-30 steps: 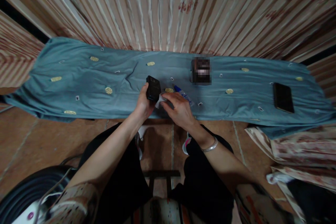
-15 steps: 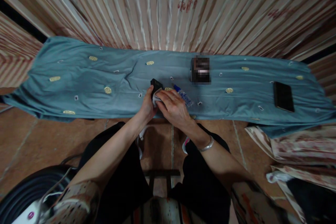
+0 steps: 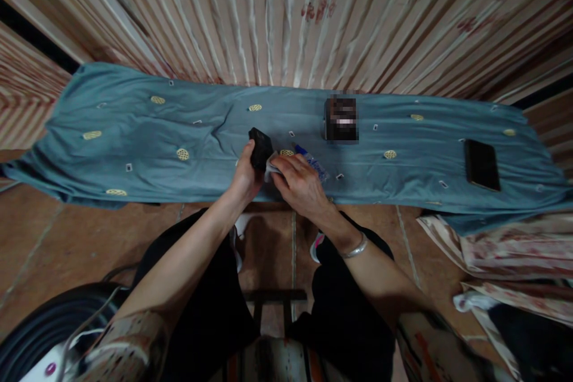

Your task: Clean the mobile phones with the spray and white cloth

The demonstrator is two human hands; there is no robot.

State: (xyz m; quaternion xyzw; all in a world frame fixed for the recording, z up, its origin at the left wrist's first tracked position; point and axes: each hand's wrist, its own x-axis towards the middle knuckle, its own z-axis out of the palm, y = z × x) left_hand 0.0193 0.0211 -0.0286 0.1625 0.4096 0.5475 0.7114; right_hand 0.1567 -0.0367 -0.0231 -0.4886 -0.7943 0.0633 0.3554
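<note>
My left hand [image 3: 246, 176] is closed around a small black box-shaped object [image 3: 260, 148], its thumb along the left side; what kind of object it is I cannot tell. Pinched in the fingers of my right hand [image 3: 302, 185] is a whitish wipe or small cloth [image 3: 271, 166], close to the black object's lower right edge. A clear packet with blue print and a blue end [image 3: 313, 161] lies on the cloth just beyond my right knuckles, partly hidden by them.
A teal patterned cloth [image 3: 215, 158] covers the long narrow table. Behind the packet stands a dark box [image 3: 342, 122], blurred out in part. A black phone-like slab [image 3: 482, 164] lies at the right. Pleated curtains [image 3: 286, 24] hang along the far edge. A coiled black hose [image 3: 58, 316] is at lower left.
My left hand has moved slightly left with the black object, showing more of it. The wipe, which lay over the object's lower edge, is now at its right side in my right hand.
</note>
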